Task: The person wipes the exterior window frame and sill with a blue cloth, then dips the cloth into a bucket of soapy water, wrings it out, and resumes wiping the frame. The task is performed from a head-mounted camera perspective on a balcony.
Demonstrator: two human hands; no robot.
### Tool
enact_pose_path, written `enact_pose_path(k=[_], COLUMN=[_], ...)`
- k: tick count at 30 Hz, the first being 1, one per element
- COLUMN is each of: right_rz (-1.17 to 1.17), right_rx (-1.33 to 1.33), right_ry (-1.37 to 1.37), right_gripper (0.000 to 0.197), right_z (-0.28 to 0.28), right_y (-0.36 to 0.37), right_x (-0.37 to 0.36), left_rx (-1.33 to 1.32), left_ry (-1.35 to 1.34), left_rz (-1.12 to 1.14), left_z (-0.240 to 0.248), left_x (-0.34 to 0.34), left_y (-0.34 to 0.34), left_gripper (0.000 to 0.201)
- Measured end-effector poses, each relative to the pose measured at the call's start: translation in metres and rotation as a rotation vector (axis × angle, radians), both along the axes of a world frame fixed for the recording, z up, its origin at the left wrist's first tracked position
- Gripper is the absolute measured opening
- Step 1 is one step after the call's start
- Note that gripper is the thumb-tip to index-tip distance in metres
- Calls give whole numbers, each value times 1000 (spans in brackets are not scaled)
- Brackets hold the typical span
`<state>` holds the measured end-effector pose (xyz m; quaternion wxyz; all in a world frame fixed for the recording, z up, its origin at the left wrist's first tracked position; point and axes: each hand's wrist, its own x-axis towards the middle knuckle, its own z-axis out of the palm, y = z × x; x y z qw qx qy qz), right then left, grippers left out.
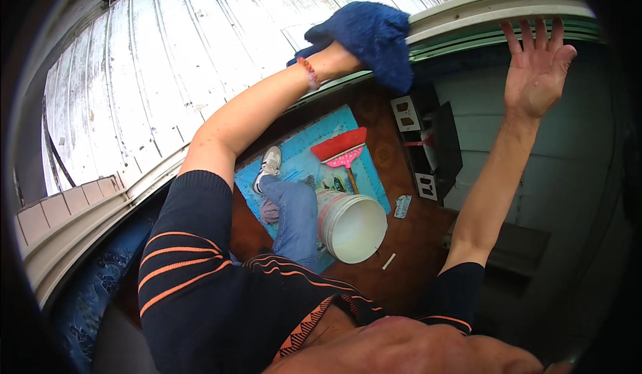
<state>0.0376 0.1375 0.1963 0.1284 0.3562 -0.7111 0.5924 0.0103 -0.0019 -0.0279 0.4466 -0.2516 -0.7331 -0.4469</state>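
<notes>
My left hand point(342, 59) is up at the window frame point(495, 9), buried to the back of the hand in a dark blue cloth point(371, 36). The cloth is bunched over my fingers, so I cannot tell how tightly they are curled in it. It lies across the frame, one end hanging down on the room side. A beaded bracelet point(309, 73) sits at that wrist, and beyond my forearm spreads a pale, ribbed roof point(167, 46), stained in streaks.

My right hand point(537, 73) is raised farther along the same frame, bare and holding nothing: palm toward me, fingers apart, thumb out to the side, fingertips up at the rail.

Below me a blue mat point(341, 118) lies on the brown floor point(391, 287). On it are a red broom with a pink head point(340, 148) and my shoe point(269, 165) (white, with dark stripes). A white bucket point(360, 230) stands by my jeans leg point(294, 217), its mouth turned toward me.
</notes>
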Motion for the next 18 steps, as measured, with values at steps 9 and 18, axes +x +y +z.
enact_pose_path(k=[9, 18], right_rz=[-40, -8], right_rx=[-7, -129], right_ry=[35, 8], right_gripper=[42, 24], right_z=[-11, -16], right_y=[0, -11], right_x=[-5, -14], left_rx=[-556, 261], left_ry=[-1175, -60], left_rz=[-13, -226], left_z=[-196, -16], left_x=[62, 68], left_y=[-39, -14], left_gripper=[17, 39])
